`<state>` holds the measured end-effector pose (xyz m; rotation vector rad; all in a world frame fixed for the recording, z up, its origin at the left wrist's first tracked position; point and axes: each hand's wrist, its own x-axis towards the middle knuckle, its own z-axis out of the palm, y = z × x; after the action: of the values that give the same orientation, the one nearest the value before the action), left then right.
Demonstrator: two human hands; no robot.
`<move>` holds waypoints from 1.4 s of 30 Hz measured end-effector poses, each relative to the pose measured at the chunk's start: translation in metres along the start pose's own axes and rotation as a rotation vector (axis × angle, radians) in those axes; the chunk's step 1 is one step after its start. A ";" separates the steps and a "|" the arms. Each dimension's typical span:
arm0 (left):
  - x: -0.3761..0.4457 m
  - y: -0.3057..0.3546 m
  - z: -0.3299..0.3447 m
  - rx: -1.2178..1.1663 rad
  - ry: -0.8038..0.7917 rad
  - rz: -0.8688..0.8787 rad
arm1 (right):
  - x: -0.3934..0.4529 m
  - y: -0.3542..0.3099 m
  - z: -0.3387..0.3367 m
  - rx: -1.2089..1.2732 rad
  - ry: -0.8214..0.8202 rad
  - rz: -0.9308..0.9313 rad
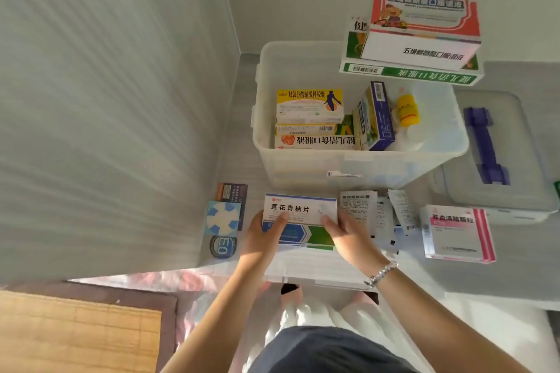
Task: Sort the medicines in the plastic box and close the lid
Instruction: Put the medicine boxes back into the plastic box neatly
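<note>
A clear plastic box [306, 169] stands open on the grey surface, holding yellow medicine boxes [309, 106], an upright blue-and-white box [375, 118] and a yellow-capped bottle [408, 110]. Its lid [521, 160], with a purple handle, lies to the right. In front of the box, my left hand [263, 239] and my right hand [345, 236] both grip a stack of flat white, blue and green medicine boxes [300, 210] from either side.
A red-and-white carton on a green one [424, 30] rests on the box's far right rim. Paper sachets [372, 215] and a pink box [457, 233] lie at the right; small packets [225, 215] lie at the left by the wall.
</note>
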<state>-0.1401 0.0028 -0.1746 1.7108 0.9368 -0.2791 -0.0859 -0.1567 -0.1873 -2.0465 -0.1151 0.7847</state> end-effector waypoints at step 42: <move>-0.055 0.047 -0.068 -0.394 -0.384 0.101 | -0.076 -0.094 -0.047 0.278 0.079 0.009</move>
<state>-0.1616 0.0354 -0.0831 1.2776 0.5739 -0.3182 -0.0996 -0.1642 -0.0582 -1.8122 0.0461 0.6831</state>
